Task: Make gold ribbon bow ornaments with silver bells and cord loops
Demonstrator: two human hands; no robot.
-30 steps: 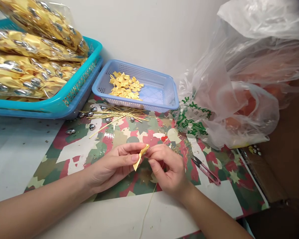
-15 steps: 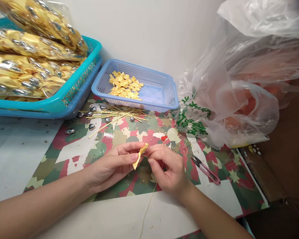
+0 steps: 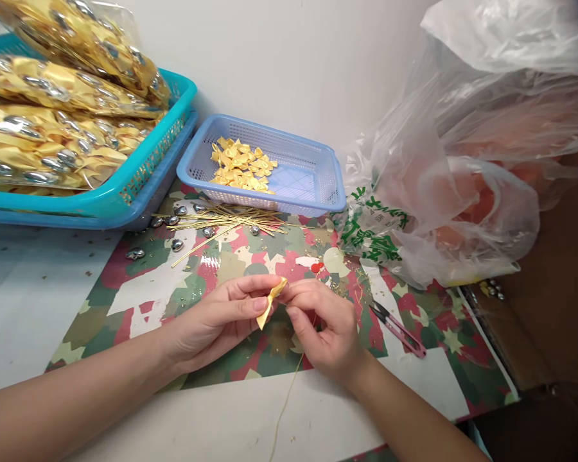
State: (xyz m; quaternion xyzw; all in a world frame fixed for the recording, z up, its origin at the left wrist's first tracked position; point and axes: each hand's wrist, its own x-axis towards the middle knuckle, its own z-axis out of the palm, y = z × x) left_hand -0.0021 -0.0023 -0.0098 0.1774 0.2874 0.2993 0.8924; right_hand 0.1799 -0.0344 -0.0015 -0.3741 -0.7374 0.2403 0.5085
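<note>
Between the thumb and fingers of my left hand [image 3: 226, 313] is a small yellow ribbon bow [image 3: 271, 303], held up on a slant over the table. My right hand [image 3: 325, 324] is closed in a pinch just beside the bow, its fingertips close to the bow's right side. A thin yellow thread [image 3: 289, 391] hangs from under my right hand and runs down toward the front edge. The thread's upper end is hidden by the fingers, but it seems to be in the right hand's pinch.
A blue basket [image 3: 336, 186] with yellow bows stands behind. Gold twist wires [image 3: 236, 220] and silver beads [image 3: 177, 245] lie before it. A turquoise basket [image 3: 183, 96] holds bagged bows at left. Thread snips [image 3: 399, 329] lie right, below a plastic bag [image 3: 414, 192].
Hardly anything differs. The bow's lower tip has dipped very slightly; both hands stay in the same place and keep their grip.
</note>
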